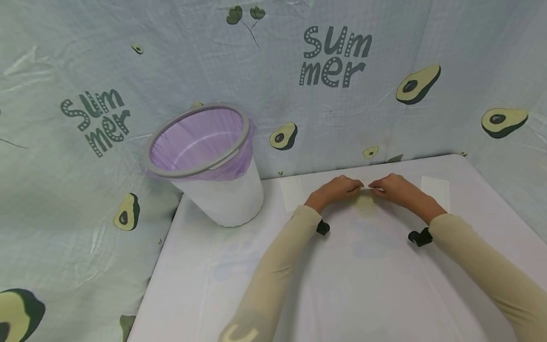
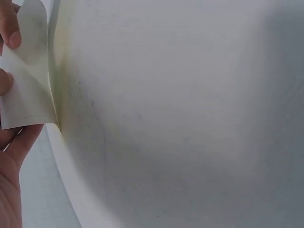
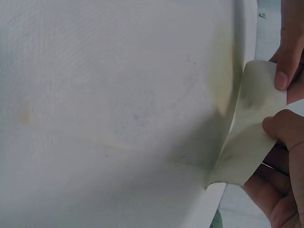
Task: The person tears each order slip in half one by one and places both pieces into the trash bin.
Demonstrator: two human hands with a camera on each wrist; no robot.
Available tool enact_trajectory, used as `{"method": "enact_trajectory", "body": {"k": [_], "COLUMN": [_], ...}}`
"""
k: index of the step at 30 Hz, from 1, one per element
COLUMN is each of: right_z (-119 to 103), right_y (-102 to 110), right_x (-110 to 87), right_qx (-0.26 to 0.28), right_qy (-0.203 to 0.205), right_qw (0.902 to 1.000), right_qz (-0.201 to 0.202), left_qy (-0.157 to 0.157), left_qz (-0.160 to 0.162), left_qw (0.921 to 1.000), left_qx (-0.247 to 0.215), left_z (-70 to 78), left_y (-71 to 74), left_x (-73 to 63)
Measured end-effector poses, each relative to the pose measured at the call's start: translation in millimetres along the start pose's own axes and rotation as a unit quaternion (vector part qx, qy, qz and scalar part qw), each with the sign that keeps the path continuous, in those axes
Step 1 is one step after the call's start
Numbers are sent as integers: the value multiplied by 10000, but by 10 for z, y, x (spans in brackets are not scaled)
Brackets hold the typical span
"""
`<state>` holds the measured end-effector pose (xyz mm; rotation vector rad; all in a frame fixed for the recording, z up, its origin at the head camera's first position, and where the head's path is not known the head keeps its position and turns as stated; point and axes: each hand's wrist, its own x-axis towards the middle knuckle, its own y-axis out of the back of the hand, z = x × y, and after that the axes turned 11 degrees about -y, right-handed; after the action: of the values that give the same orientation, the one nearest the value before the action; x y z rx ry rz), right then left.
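A small pale, yellowish sheet of paper (image 2: 28, 97) is held up near the far edge of the white table, its lower edge curving close to the surface. My left hand (image 1: 337, 189) pinches its upper edge between thumb and fingers on the left. On the right, my right hand (image 1: 397, 190) pinches the same edge, the two thumbs close together. In the right wrist view the paper (image 3: 254, 126) bends, with both thumbs on its near face and fingers behind. From the head view only a thin strip of it shows between the fingertips.
Left of the hands stands a white bin (image 1: 222, 202) with a grey rim and purple liner. White flat rectangles lie on the table (image 1: 342, 285): one (image 1: 292, 194) beside the left hand, another (image 1: 436, 192) behind the right wrist. A printed curtain (image 1: 273, 90) hangs behind the table.
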<state>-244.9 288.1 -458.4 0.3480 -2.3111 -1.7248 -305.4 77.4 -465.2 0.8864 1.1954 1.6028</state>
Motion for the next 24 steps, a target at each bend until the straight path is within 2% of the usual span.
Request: {"method": "enact_trajectory", "body": {"k": [5,13,24], "right_z": [3,-26,0], "right_y": [28,70,74], "right_x": [-19,-29,6], "right_qx": [-62,-23,65], "right_qy": [70,-102,266], "right_qw": [9999,9998,9954], "right_qz": [100,145,922], "left_qy": [82,111,117], "left_qz": [190,536,1185], "left_qw": [9998,9983,9915], "left_qx": [-75,-206,-526], "left_z": [14,11,-20], "left_y": [16,-12,-21], "left_x": [-8,-42,-78]}}
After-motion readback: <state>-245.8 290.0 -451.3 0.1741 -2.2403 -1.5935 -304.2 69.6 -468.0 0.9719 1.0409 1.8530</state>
